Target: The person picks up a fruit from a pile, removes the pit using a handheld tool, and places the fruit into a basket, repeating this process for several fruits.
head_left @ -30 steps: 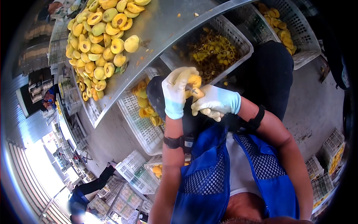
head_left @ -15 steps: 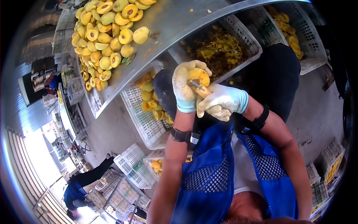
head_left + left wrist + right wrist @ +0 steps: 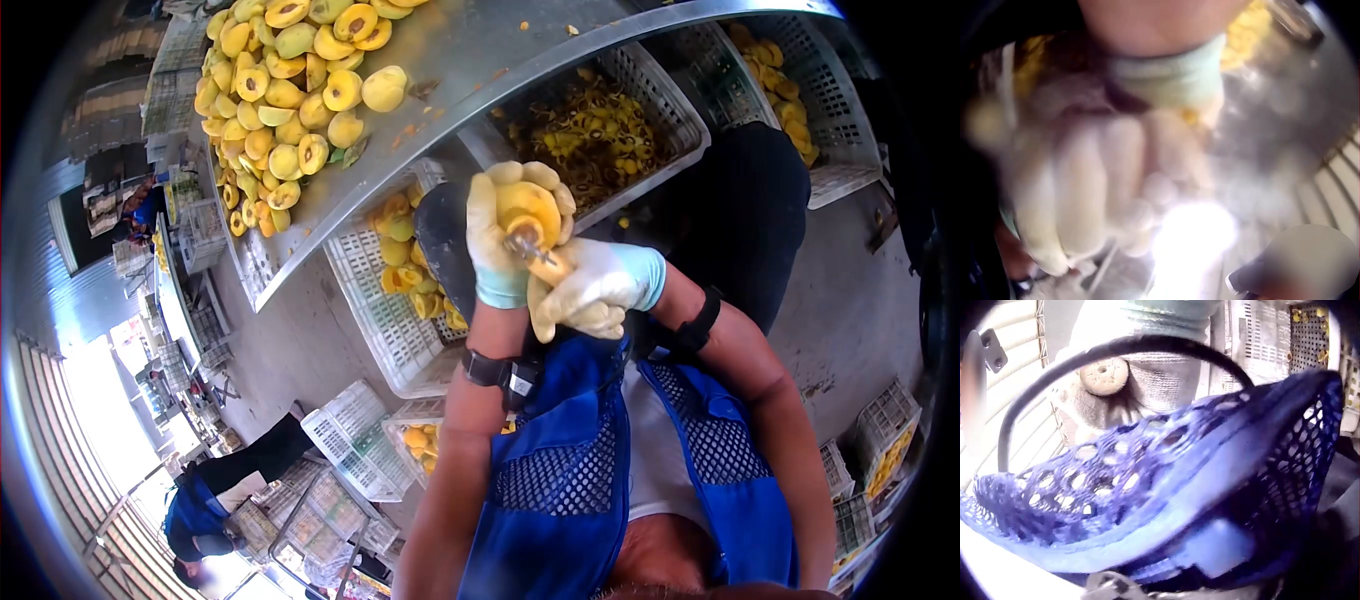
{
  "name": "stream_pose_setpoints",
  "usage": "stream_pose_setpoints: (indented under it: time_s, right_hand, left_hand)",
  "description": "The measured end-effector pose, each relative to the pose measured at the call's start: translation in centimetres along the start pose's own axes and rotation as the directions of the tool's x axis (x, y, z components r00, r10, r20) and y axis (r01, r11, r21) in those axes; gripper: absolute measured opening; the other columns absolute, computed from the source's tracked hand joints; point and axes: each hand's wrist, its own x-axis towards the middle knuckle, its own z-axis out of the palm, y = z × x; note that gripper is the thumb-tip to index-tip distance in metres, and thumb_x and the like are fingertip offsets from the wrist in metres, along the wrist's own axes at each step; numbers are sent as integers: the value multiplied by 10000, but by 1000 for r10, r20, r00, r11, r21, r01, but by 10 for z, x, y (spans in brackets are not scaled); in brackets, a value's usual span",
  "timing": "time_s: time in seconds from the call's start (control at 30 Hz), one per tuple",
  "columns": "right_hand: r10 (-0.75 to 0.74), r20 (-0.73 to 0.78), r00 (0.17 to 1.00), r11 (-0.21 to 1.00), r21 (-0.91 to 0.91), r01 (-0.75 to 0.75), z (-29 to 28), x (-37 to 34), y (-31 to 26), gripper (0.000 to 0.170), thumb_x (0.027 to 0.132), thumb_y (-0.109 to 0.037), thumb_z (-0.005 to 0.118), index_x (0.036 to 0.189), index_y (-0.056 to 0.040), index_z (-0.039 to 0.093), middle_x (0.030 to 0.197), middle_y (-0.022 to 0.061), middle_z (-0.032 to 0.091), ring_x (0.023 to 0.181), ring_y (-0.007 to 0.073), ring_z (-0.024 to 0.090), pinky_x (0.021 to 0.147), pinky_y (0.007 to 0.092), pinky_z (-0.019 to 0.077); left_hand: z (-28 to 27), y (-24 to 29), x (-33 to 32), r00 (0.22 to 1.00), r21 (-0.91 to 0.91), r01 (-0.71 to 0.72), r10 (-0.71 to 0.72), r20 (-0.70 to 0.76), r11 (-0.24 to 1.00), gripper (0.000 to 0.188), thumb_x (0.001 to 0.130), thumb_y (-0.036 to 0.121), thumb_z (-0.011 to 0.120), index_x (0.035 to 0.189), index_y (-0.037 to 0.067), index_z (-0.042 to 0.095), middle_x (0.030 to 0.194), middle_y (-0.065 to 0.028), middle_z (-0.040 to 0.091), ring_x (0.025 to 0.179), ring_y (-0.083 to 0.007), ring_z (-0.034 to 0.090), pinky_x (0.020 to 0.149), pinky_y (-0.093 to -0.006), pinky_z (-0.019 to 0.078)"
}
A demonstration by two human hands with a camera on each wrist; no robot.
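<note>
In the head view my gloved left hand (image 3: 496,235) cups a yellow peach half (image 3: 530,207), fingers curled around its side. My gloved right hand (image 3: 598,290) grips a pitting tool by its wooden handle (image 3: 550,266). The tool's metal tip (image 3: 524,243) overlaps the lower edge of the peach half. The handle's round butt end (image 3: 1104,376) pokes out of the glove in the right wrist view, where a blue mesh vest (image 3: 1210,487) covers much of the picture. The left wrist view shows blurred, curled glove fingers (image 3: 1079,187); the fruit is hidden there.
A heap of peach halves (image 3: 290,110) lies on the metal table (image 3: 470,60). Below its edge stand a crate (image 3: 690,150) of scraps, a white crate (image 3: 375,320) of fruit and another crate (image 3: 835,150) at right. A person (image 3: 215,500) bends at lower left.
The peach half has turned so more of its yellow face shows, with the left fingers spread around it. The right hand has shifted slightly down with the tool. The head view has shifted a little.
</note>
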Motion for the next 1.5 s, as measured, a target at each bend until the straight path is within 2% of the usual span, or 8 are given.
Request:
stream_pose_setpoints:
  time_s: [0.1, 0.27, 0.4, 0.77, 0.9, 1.0, 1.1, 1.5]
  right_hand:
    - [-136, -47, 990, 987, 74, 139, 4, -5, -2, 267, 985, -164, 674, 965, 102, 669, 498, 16, 476, 337, 114, 436, 338, 278, 403]
    - [-366, -307, 879, 898, 130, 419, -4, -6, -11, 335, 1029, -214, 621, 1058, 120, 625, 482, 7, 441, 332, 106, 391, 340, 275, 386]
    - [-237, -472, 849, 951, 66, 302, 0, 0, -18, 337, 1023, -213, 618, 1140, 103, 608, 563, -4, 462, 375, 76, 400, 356, 248, 360]
    - [-271, -614, 741, 939, 0, 343, -12, 4, -14, 394, 1005, -296, 670, 1212, 39, 652, 835, 86, 671, 457, 87, 551, 363, 213, 410]
    - [-273, -633, 724, 949, -55, 309, -11, 1, -19, 395, 1001, -297, 674, 1210, 37, 651, 793, 71, 665, 440, 87, 544, 366, 214, 406]
    - [-271, -626, 732, 960, -123, 250, -8, -3, -24, 380, 1003, -287, 674, 1213, 29, 655, 739, 49, 656, 435, 80, 537, 382, 219, 401]
    - [-286, -614, 736, 958, -168, 232, -4, -2, -22, 338, 985, -266, 696, 1168, 17, 675, 741, 58, 673, 435, 69, 538, 384, 210, 374]
    - [-342, -679, 650, 935, -317, 160, 5, 3, -15, 258, 944, -276, 727, 1013, -40, 653, 712, 59, 680, 444, 85, 544, 412, 247, 428]
  left_hand:
    - [14, 4, -2, 954, 142, -47, 86, -286, 989, 394, 1117, 429, 461, 1196, 84, 636, 1103, -198, 702, 875, -324, 696, 641, -415, 611]
    - [-30, 121, -20, 804, 994, -41, 594, -25, 97, 375, 1040, 254, 625, 1238, -62, 666, 1163, -160, 714, 993, -223, 698, 877, -343, 596]
    - [-69, 178, -3, 882, 858, 202, 469, 50, -472, 360, 932, 199, 761, 1239, 18, 713, 1256, -192, 709, 1166, -354, 671, 1049, -419, 507]
    - [-87, 146, 182, 984, 628, 162, 171, -47, -761, 658, 860, 424, 760, 1432, 137, 606, 1413, -177, 632, 1310, -340, 593, 1098, -431, 470]
    - [-99, 160, 190, 995, 643, 83, 98, -12, -761, 646, 860, 384, 761, 1424, 108, 609, 1392, -152, 650, 1233, -331, 651, 1027, -455, 536]
    - [-86, 167, 162, 968, 966, 207, 113, -225, 153, 638, 880, 303, 723, 1454, 69, 574, 1336, -184, 648, 1165, -338, 689, 897, -449, 609]
    - [-80, 160, 120, 999, 538, 22, -2, -38, 843, 674, 944, 234, 678, 1548, 72, 426, 1379, -220, 608, 1214, -431, 654, 919, -532, 631]
    - [1, 31, 29, 999, 430, -49, 37, 37, 901, 703, 1033, 361, 664, 1555, -10, 375, 1393, -211, 602, 1226, -369, 644, 1068, -429, 529]
